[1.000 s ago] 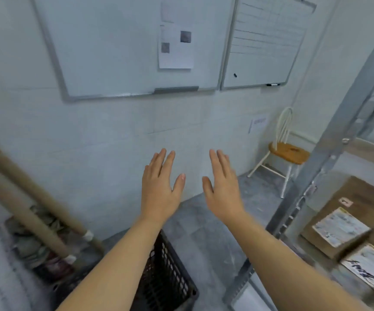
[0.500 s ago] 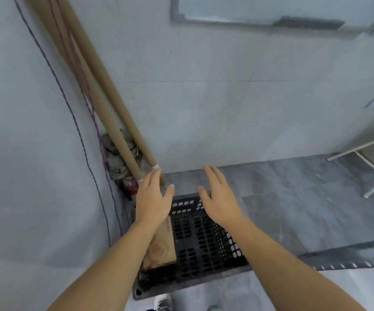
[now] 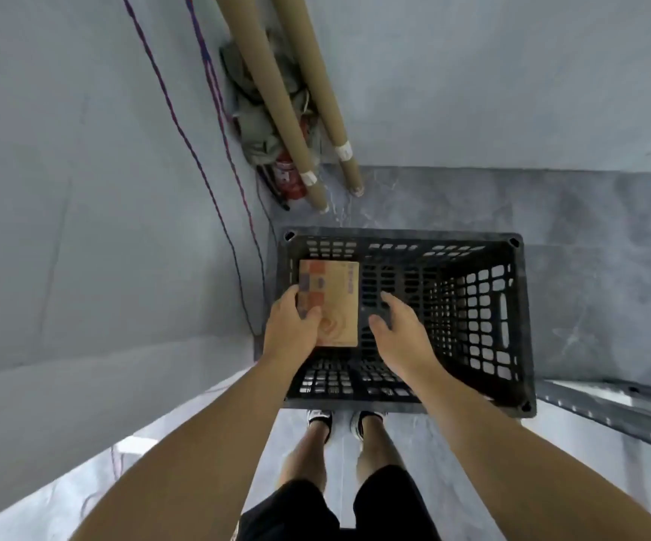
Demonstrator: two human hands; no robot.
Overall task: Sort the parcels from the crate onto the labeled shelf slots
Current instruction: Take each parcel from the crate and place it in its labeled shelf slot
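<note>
Here the head view looked straight down a pale grey wall [image 3: 82, 228] that filled the left side and met a mottled grey floor [image 3: 550, 212]. A black perforated plastic crate [image 3: 394, 235] stood on that floor just in front of the person's feet, its left side close to the wall. Two long cardboard tubes [image 3: 273, 91] leaned into the corner beyond the crate, each with a band of white tape near its lower end. A grey metal shelf rail [image 3: 609, 408] crossed the lower right, next to the crate's near right corner. The single parcel [image 3: 335, 294], a flat brown cardboard box with coloured squares printed on its top, lay in the left half of the crate, against the left wall. The left hand [image 3: 290, 329] gripped the parcel's near left corner, with the thumb laid on the top face and the fingers curled over the left edge. The right hand [image 3: 398, 329] hovered just to the right of the parcel without touching it, its fingers loosely bent and the thumb spread apart. A red fire extinguisher [image 3: 288, 177] lay in the corner beside the tubes' lower ends. Two dark cords [image 3: 199, 150] ran down the wall.
</note>
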